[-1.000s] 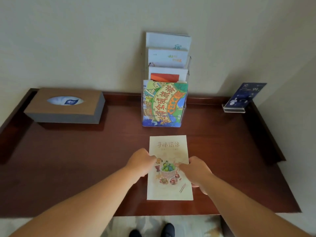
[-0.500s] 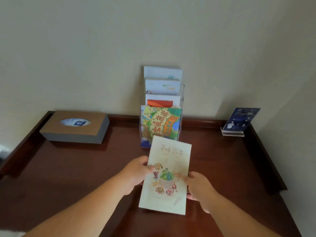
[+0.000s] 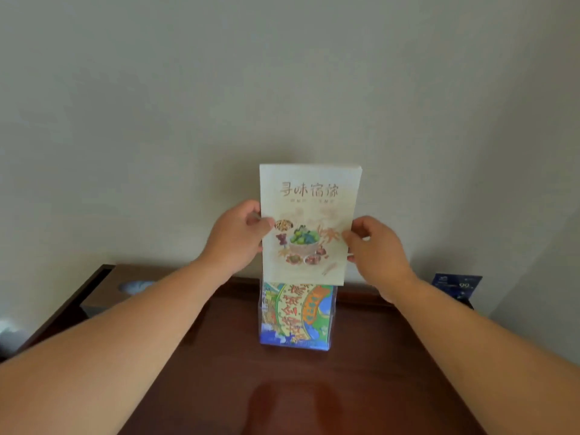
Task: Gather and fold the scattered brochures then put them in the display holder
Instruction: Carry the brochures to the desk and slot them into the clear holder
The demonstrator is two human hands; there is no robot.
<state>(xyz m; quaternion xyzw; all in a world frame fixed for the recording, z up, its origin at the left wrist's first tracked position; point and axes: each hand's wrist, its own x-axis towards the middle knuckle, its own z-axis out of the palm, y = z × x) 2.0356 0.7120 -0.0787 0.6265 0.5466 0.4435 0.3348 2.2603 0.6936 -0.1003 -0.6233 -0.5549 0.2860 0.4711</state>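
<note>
A cream folded brochure [image 3: 309,196] with brown lettering and a picture of food is held upright in the air, just above the clear display holder [image 3: 332,321]. My left hand [image 3: 233,235] pinches its left edge and my right hand [image 3: 375,246] pinches its right edge. The holder stands at the back of the wooden table, by the wall. A colourful blue, green and orange brochure [image 3: 296,313] fills its front pocket. The held brochure hides the holder's rear pockets.
The dark wooden table [image 3: 282,394] has raised rims at its sides. A brown tissue box [image 3: 125,285] sits at the back left, partly behind my left forearm. A small dark blue sign [image 3: 456,285] stands at the back right.
Both hands lifted the cream brochure off the table, turned it upright and carried it back over the holder. The camera tilted up toward the wall.
</note>
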